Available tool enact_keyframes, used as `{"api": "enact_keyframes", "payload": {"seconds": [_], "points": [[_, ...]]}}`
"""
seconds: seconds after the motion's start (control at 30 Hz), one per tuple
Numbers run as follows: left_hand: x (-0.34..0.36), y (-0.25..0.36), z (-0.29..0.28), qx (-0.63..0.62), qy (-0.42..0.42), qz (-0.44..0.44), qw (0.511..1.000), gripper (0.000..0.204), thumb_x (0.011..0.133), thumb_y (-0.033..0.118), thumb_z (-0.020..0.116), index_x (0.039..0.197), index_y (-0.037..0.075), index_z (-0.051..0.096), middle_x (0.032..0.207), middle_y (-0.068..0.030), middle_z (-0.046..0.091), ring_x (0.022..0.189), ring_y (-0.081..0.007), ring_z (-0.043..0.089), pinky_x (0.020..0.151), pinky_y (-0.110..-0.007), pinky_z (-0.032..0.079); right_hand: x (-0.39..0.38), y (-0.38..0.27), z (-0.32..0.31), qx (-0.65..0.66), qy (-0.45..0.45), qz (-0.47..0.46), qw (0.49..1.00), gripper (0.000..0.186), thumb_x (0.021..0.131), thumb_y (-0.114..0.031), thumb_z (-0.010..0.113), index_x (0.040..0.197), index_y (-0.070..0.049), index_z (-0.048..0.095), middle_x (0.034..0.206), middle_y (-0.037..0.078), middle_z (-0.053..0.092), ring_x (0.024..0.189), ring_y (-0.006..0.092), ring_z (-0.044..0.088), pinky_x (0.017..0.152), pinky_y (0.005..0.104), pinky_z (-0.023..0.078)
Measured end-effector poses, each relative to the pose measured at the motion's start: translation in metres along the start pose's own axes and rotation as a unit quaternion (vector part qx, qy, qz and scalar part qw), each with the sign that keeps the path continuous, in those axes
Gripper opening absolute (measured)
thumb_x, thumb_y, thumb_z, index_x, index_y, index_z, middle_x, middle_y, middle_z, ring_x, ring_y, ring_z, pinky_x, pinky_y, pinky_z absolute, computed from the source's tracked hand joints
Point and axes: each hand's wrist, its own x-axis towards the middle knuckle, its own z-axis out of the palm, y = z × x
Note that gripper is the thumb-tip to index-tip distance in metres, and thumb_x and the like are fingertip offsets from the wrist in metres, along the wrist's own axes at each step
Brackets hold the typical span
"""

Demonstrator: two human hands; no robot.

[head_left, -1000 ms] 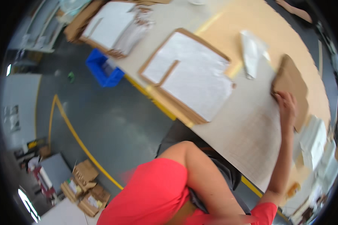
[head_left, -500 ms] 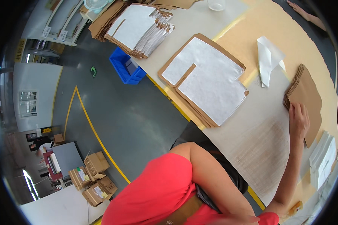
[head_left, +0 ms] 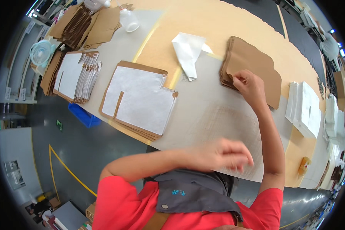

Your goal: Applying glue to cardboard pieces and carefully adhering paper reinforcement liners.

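Nearest, the left hand (head_left: pixel 222 155) hovers blurred, fingers loosely spread and holding nothing, over the bare grey mat (head_left: pixel 218 115), while farther off the right hand (head_left: pixel 249 85) pinches the near edge of the brown paper stack (head_left: pixel 253 65).

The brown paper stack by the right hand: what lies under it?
The brown paper stack rests on the table, and the right hand touches its edge. Anything beneath the sheets is covered.

Two hands, left hand (head_left: pixel 222 155) and right hand (head_left: pixel 249 85), one stack of brown paper bags (head_left: pixel 251 65) under the right hand, three stacks of white-lined flat bags on the left, one loose white sheet (head_left: pixel 188 51), one clear bottle (head_left: pixel 128 20), one small fan (head_left: pixel 41 53), one blue crate (head_left: pixel 82 115)
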Motion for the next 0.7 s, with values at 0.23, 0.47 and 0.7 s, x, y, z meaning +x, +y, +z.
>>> {"api": "enact_keyframes", "payload": {"seconds": [0.23, 0.47, 0.7], "points": [[0.090, 0.055, -0.118, -0.055, 0.367, 0.084, 0.925, 0.057, 0.098, 0.037, 0.064, 0.137, -0.003, 0.052, 0.125, -0.0109, 0.062, 0.118, -0.0205, 0.058, 0.106, -0.034, 0.046, -0.012, 0.035, 0.002, 0.487, 0.199, 0.081, 0.846, 0.008, 0.095, -0.011, 0.065, 0.098, -0.003, 0.066, 0.092, 0.001, 0.068, 0.077, 0.0090, 0.062, 0.070, 0.0251, 0.051], [0.169, 0.065, -0.116, 0.349, 0.349, 0.141, 0.858, 0.036, 0.092, 0.022, 0.065, 0.120, -0.001, 0.066, 0.105, -0.0187, 0.072, 0.096, -0.0279, 0.069, 0.084, -0.037, 0.054, -0.068, 0.025, -0.004, 0.041, 0.259, -0.193, 0.946, 0.029, 0.082, 0.000, 0.077, 0.108, -0.007, 0.066, 0.115, 0.009, 0.070, 0.109, 0.0259, 0.065, 0.094, 0.0362, 0.049], [0.103, 0.049, -0.014, 0.392, 0.197, 0.370, 0.819, 0.031, 0.097, 0.004, 0.054, 0.126, 0.004, 0.065, 0.110, -0.0161, 0.072, 0.101, -0.0260, 0.069, 0.089, -0.032, 0.053, -0.123, 0.105, -0.065, 0.422, 0.336, 0.126, 0.832, 0.064, 0.102, -0.026, 0.060, 0.152, -0.003, 0.029, 0.153, 0.012, 0.040, 0.141, 0.0209, 0.039, 0.115, 0.0385, 0.033]]}}
